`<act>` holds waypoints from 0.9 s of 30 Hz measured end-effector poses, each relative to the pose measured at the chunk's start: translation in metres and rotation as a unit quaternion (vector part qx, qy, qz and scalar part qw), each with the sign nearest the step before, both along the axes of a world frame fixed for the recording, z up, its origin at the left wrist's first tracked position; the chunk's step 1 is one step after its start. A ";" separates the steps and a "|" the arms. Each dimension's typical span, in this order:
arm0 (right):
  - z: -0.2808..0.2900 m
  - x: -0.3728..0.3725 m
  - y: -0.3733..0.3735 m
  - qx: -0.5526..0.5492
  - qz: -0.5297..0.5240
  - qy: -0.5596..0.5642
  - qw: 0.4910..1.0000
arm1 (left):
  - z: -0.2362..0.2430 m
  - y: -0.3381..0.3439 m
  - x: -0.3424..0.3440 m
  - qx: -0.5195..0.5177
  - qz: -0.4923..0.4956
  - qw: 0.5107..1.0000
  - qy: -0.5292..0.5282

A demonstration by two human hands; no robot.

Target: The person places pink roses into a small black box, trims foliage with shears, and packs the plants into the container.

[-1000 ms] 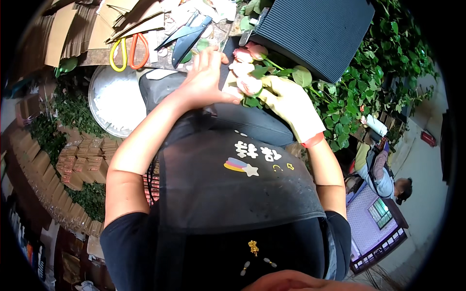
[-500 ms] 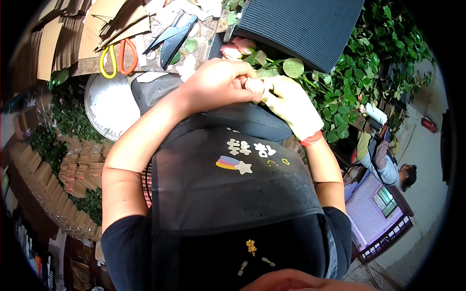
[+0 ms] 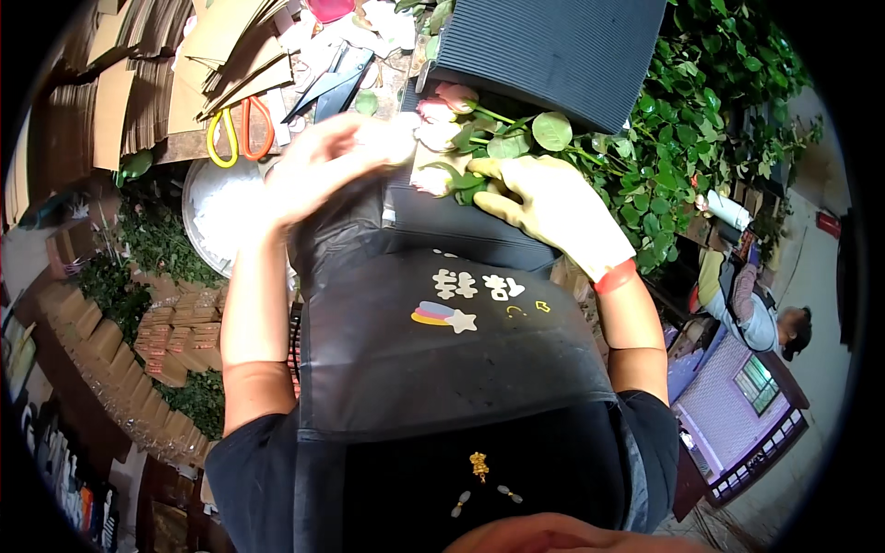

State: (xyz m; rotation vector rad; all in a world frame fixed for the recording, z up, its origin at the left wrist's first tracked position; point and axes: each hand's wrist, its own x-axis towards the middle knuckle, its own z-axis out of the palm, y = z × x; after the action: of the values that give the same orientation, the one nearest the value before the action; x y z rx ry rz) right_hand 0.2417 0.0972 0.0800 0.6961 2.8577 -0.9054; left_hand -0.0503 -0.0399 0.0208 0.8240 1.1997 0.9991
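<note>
My left hand (image 3: 313, 170), bare, is left of the pink roses (image 3: 440, 129); its fingertips are blurred and washed out, so I cannot tell what they hold. My right hand (image 3: 558, 207), in a pale yellow glove with a red band at the wrist, has its fingers curled on the leafy stem of the lowest rose (image 3: 433, 180). The roses lie with green leaves (image 3: 551, 131) over a dark ribbed surface (image 3: 461, 230) above my apron. Dark shears (image 3: 336, 83) and yellow and orange handles (image 3: 253, 134) lie on the littered worktop (image 3: 180, 145), up and left of the roses.
A large black ribbed box (image 3: 544, 55) is at the top. Cardboard sheets (image 3: 115, 106) are stacked at upper left, above a round white tub (image 3: 207, 217). Dense foliage (image 3: 701, 111) fills the upper right. Another person (image 3: 751, 304) is at the far right; bundled packs (image 3: 171, 332) are at lower left.
My left hand has pulled away leftward from my right hand, uncovering the lower rose it was closed around half a second ago. My right hand has shifted slightly down and right.
</note>
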 end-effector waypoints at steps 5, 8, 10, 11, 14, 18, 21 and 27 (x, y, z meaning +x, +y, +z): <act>0.000 -0.021 -0.006 0.074 0.031 -0.043 0.996 | -0.016 -0.027 -0.030 0.084 0.050 0.666 0.739; -0.017 -0.036 0.000 0.002 0.101 -0.103 0.990 | -0.019 -0.010 0.015 0.091 0.057 0.883 0.457; -0.033 -0.034 -0.001 0.012 0.099 -0.081 0.992 | -0.015 0.003 0.038 0.058 0.015 0.941 0.334; -0.039 -0.034 -0.002 0.023 0.098 -0.059 0.993 | -0.021 0.008 0.046 0.039 -0.007 0.952 0.303; -0.038 -0.034 0.001 0.017 0.104 -0.085 0.991 | -0.049 0.020 0.057 0.068 -0.062 0.935 0.344; 0.000 -0.028 -0.001 0.069 0.050 -0.057 0.995 | -0.062 0.012 0.055 0.080 -0.071 0.935 0.337; -0.012 -0.022 0.001 0.115 -0.046 0.015 0.992 | -0.061 0.014 0.054 0.064 -0.084 0.945 0.311; -0.046 -0.025 0.002 0.039 -0.011 0.004 0.999 | -0.069 0.010 0.054 0.062 -0.060 0.969 0.231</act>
State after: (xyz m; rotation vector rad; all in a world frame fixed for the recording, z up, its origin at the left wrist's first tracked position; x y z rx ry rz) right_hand 0.2169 0.0997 0.0338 0.7336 2.9123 -0.8048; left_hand 0.0040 -0.0300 -0.0484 1.2631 1.4679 0.8101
